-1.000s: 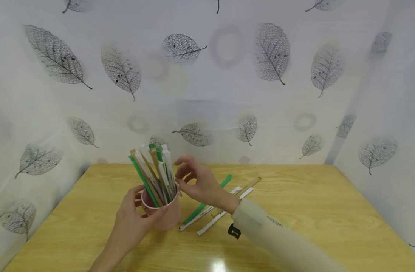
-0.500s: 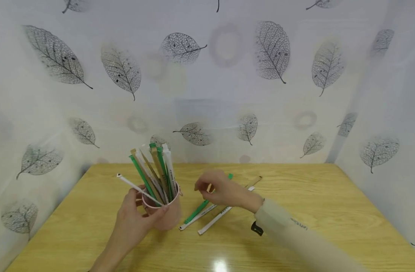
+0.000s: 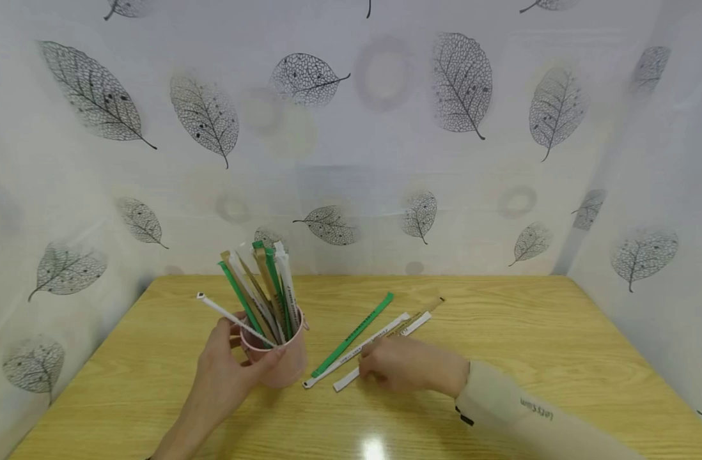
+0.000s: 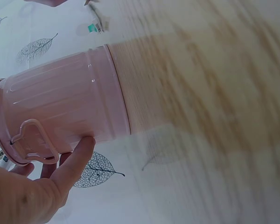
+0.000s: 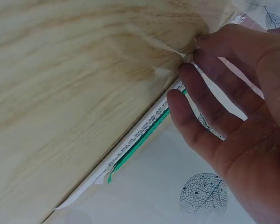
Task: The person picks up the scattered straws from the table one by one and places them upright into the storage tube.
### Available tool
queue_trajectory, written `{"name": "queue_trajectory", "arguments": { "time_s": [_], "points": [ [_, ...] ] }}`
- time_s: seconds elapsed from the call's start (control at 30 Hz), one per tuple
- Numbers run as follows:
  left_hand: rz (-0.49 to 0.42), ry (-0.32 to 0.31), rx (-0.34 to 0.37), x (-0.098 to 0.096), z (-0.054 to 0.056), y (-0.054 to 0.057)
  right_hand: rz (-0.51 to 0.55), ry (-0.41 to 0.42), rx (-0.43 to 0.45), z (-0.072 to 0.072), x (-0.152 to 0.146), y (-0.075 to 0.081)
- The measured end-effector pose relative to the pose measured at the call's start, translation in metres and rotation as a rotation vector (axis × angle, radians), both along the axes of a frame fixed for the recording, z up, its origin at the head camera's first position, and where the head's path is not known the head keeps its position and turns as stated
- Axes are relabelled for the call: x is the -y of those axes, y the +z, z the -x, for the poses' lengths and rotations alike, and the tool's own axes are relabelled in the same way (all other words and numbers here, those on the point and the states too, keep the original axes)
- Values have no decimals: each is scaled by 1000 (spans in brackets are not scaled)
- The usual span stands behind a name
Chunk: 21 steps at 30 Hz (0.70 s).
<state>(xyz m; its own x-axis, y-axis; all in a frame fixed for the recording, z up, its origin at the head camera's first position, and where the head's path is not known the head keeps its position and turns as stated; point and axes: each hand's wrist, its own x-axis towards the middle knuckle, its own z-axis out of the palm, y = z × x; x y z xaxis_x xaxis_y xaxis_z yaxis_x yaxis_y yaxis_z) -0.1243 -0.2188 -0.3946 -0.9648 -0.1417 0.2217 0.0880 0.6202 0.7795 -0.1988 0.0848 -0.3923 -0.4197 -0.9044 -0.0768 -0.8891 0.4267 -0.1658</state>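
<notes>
My left hand (image 3: 221,374) grips a small pink bucket (image 3: 284,364), with the thumb at its rim. Slim paper-wrapped straws (image 3: 265,294) in green, brown and white stand in it, and one white straw (image 3: 221,312) leans far out to the left. In the left wrist view the bucket (image 4: 60,93) shows its wire handle. My right hand (image 3: 411,365) is over loose wrapped straws on the table, among them a green one (image 3: 353,333) and white ones (image 3: 345,381). In the right wrist view, its curled fingertips (image 5: 189,70) are at the straws; whether they pinch one, I cannot tell.
The wooden table (image 3: 529,358) is bordered at the back and sides by a pale leaf-printed sheet (image 3: 380,140). A brown straw (image 3: 428,308) lies beside the white ones, partly behind my right hand.
A white straw has come to lean out at the bucket's left. My right hand has moved from the bucket to the right and down to the loose straws. My left hand stays at the bucket.
</notes>
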Motion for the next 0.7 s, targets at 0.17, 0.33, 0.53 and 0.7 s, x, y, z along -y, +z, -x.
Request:
{"name": "queue_trajectory", "arguments": {
  "time_s": [0.17,0.33,0.53,0.7],
  "points": [
    [-6,-2,5,0,0,-1,11,2,-84,-2,0,1],
    [-12,-3,5,-1,0,-1,6,-23,-183,-1,2,4],
    [-17,-7,14,0,0,0,-58,-6,-207,2,7,-1],
    [-18,-11,20,0,-1,1,-48,-7,-215,1,9,-5]
  ]
}}
